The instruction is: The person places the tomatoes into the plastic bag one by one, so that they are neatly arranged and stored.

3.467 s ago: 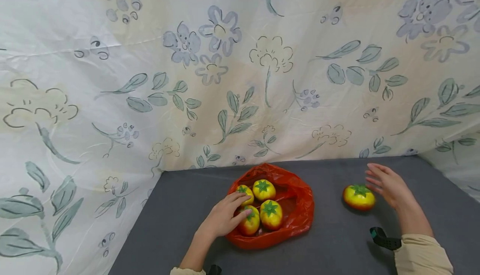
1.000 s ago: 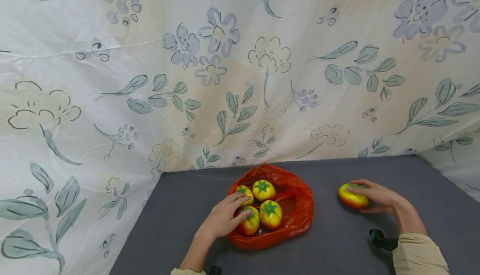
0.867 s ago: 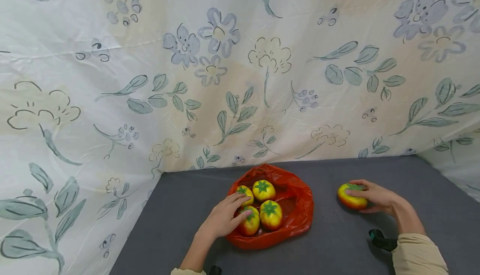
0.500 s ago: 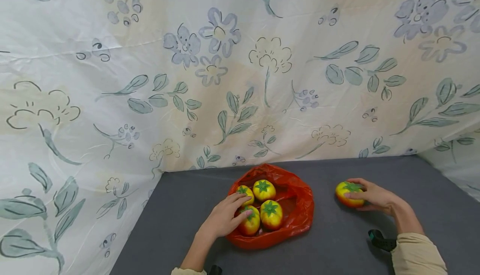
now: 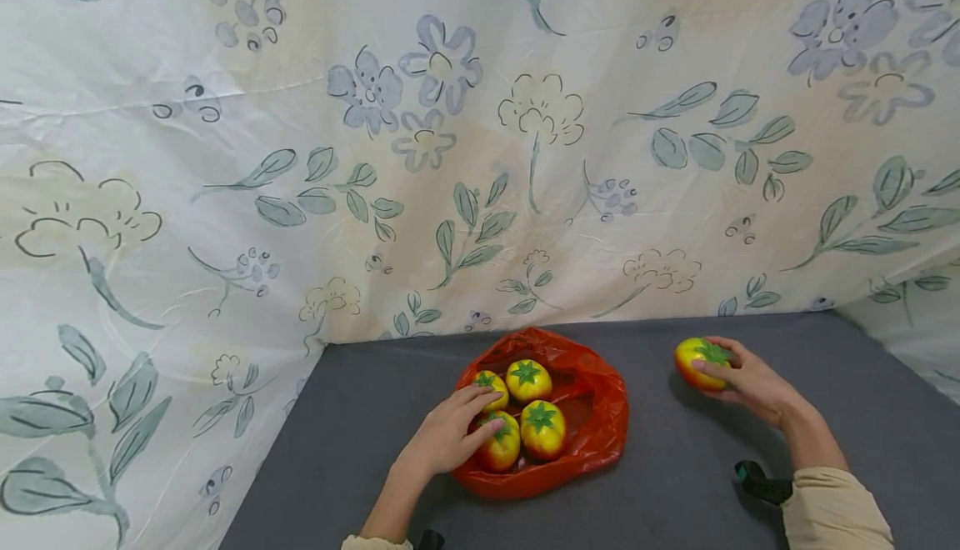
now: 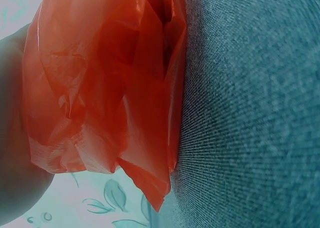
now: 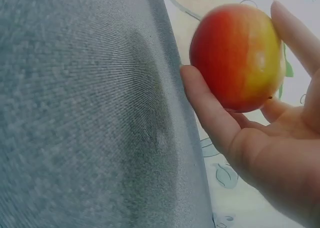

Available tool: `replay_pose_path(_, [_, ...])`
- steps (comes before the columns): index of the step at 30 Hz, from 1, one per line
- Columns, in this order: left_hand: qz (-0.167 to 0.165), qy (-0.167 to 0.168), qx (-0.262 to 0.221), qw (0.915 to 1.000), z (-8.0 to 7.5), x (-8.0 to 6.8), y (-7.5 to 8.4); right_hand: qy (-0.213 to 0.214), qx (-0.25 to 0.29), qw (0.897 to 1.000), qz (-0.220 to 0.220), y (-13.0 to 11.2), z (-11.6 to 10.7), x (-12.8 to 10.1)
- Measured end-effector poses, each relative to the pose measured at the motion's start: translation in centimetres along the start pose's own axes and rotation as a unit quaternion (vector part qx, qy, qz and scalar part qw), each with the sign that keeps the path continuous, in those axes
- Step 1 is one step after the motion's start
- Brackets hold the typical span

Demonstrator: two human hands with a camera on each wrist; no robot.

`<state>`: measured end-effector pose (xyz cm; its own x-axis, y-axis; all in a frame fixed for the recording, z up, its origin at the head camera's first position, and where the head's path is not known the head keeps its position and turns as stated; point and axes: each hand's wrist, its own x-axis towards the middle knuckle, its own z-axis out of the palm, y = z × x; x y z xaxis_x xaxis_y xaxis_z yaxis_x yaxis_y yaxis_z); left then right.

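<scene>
My right hand point(image 5: 753, 379) grips a glossy yellow-red tomato point(image 5: 702, 364) with a green star-shaped leaf top, thumb on the near side and fingers round the far side. In the right wrist view this tomato point(image 7: 237, 58) is raised off the grey surface, its red and yellow underside showing. My left hand point(image 5: 442, 433) rests over the left rim of a red plastic bag point(image 5: 607, 417), its fingers and thumb loosely stretched above the fruit. Several similar tomatoes point(image 5: 542, 429) sit inside the bag, two partly covered by the left fingers. Seen from the left wrist, the crumpled bag point(image 6: 100, 78) hides most of that hand.
A dark grey cloth-covered table point(image 5: 652, 483) lies under everything. Behind and to the sides hangs a pale curtain point(image 5: 480, 225) with flowers and leaves, meeting the table's back edge. A dark wrist strap point(image 5: 765, 483) sits beside the right sleeve.
My right hand came down from beside the tomato, gripped it, shifted it slightly left, then lifted it up and away from the table. The left hand and bag have stayed put.
</scene>
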<state>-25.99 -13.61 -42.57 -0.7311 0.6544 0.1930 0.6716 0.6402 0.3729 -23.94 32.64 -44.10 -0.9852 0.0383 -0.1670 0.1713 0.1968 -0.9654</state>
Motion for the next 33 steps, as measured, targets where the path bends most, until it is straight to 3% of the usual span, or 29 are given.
replay_pose_path(9, [-0.003,0.0,0.001,1.0,-0.1,0.1,0.1,0.047,0.054,0.996,-0.05,-0.5,0.2,0.3])
replay_pose_path(17, [0.001,0.005,-0.005,1.0,0.0,0.3,0.2,0.102,0.08,0.989,-0.064,-1.4,0.0,0.9])
replay_pose_path(24, [-0.006,0.004,0.0,1.0,-0.1,0.3,0.2,0.117,0.091,0.986,-0.075,-3.0,1.0,0.5])
replay_pose_path(33, [-0.004,0.003,0.004,1.0,-0.1,0.4,0.1,0.094,0.095,0.986,-0.103,-4.6,3.1,0.0])
